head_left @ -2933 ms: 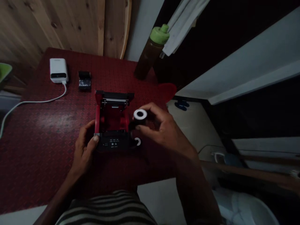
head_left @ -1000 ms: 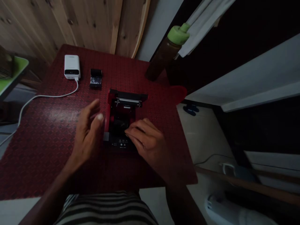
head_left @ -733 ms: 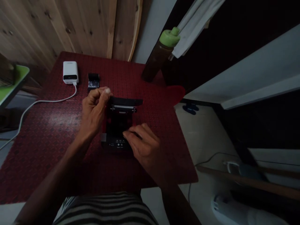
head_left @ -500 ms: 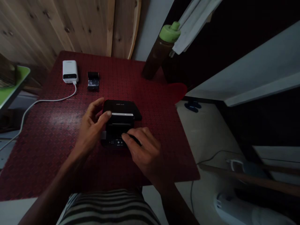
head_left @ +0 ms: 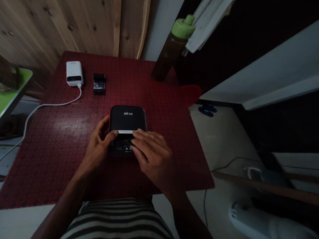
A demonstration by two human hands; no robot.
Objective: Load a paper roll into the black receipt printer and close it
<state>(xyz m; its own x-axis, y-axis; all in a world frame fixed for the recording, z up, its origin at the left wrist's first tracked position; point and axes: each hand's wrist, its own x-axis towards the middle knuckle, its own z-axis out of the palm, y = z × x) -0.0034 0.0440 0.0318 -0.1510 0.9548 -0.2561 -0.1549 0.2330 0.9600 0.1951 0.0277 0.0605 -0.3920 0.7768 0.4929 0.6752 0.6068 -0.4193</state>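
Observation:
A black box-shaped device (head_left: 128,120), which looks like a small label printer, sits on the red patterned table in front of me. Its lid has a pale logo and a white strip along the front edge; below it shows a dark front part (head_left: 121,148) with small markings. My left hand (head_left: 98,139) is closed round the left side, thumb on the strip's left end and fingers along the side. My right hand (head_left: 153,147) covers the front right corner, fingers bent together against the lid's edge and front part. Beyond lies a small black roll of ribbon or film (head_left: 99,83).
A white power bank (head_left: 74,73) with a white cable stands at the table's far left. A brown bottle with a green cap (head_left: 171,46) is at the back right, near a red rounded object (head_left: 191,94). Dark slippers (head_left: 207,110) lie on the floor.
The lid, earlier skewed and reaching out to the right, now lies squared over the device. My left thumb has shifted toward me with the white strip, and my right fingers now touch the lid's front edge.

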